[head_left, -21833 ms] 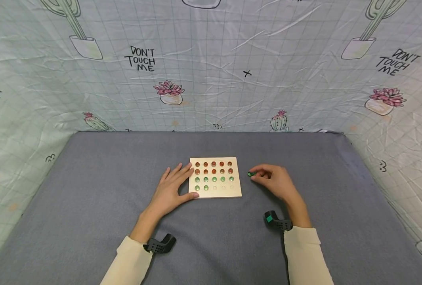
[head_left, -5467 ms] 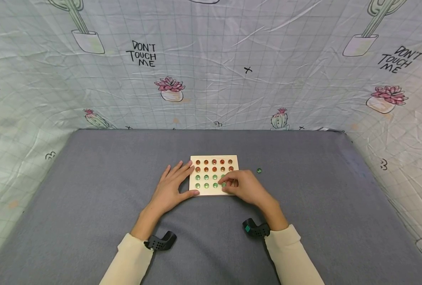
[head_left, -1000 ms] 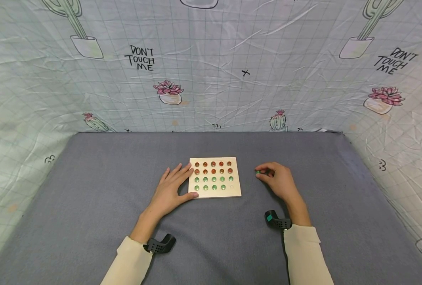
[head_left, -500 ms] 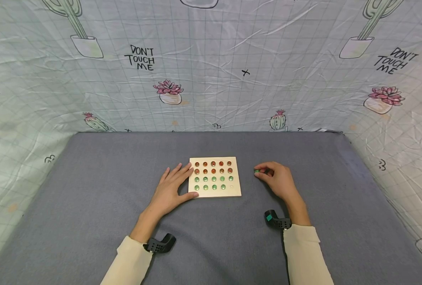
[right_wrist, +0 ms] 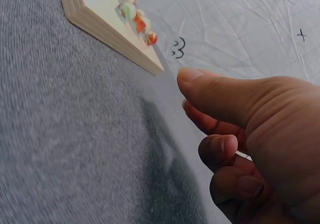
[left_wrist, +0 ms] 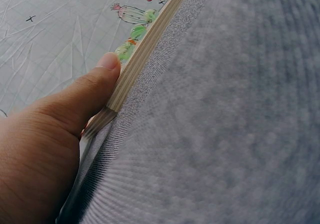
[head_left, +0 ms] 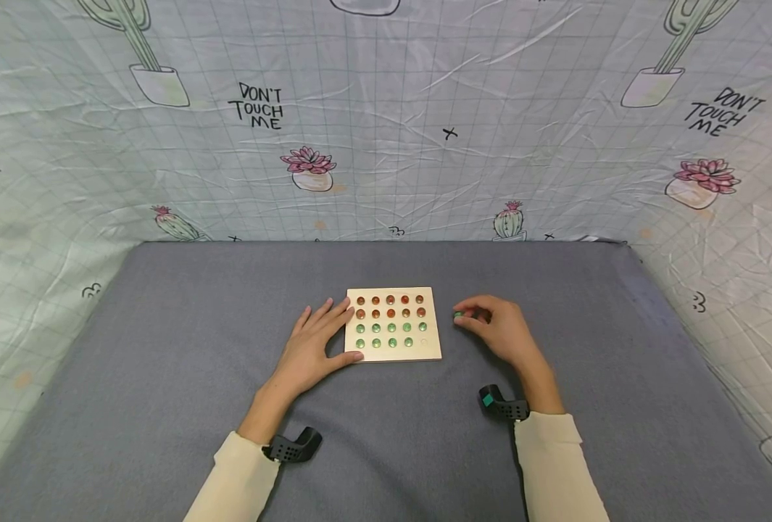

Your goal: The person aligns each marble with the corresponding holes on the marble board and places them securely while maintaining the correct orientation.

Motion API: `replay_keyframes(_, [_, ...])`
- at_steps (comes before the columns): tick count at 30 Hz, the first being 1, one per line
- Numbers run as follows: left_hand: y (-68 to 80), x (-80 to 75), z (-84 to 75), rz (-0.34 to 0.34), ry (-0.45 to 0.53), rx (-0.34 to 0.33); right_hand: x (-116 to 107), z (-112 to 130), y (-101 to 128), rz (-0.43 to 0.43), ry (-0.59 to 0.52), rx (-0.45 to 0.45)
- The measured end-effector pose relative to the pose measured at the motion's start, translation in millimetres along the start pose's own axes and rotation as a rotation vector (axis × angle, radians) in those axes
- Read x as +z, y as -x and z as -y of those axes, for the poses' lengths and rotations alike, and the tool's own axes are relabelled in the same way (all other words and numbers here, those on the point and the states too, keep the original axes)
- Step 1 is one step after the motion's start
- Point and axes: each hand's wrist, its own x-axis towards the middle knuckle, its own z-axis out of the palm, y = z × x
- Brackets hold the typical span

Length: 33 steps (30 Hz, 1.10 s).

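So the right hand [head_left: 498, 330] is just off the right edge of the wooden board [head_left: 433, 353], hovering low over the grey surface [head_left: 164, 348], and it's pinching a small green marble [head_left: 457, 314] between thumb and fingertips, with the other fingers curled in underneath. In the right wrist view you can see the thumb sticking out toward the board's corner, but the marble itself is hidden from that angle. The left hand [head_left: 310, 348] is lying flat beside the board's left edge, fingers spread and mostly straight, with the thumb [left_wrist: 100, 81] pressed against the near left corner; the left wrist view shows that contact pretty clearly against the layered plywood edge. The board sits roughly mid-surface and has a grid of little dimples: the two far rows are filled with red marbles [head_left: 390, 299], the third row is all green marbles [head_left: 391, 328], and the nearest row has green ones in four spots, with the last dimple [head_left: 423, 342] at the right end bare. Behind it all is a crinkly cactus-print backdrop [head_left: 386, 130] that says "DON'T TOUCH ME".
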Motion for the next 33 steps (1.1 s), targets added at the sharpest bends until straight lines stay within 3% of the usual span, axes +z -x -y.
replay_keyframes(21, [-0.2, -0.1, 1.0, 0.001, 0.012, -0.001, 12.3, 15.5, -1.2, 0.172, -0.102, -0.078])
replay_keyframes(33, [-0.8, -1.4, 0.5, 0.007, 0.011, -0.003, 20.8, 24.1, -3.1, 0.276, -0.131, -0.066])
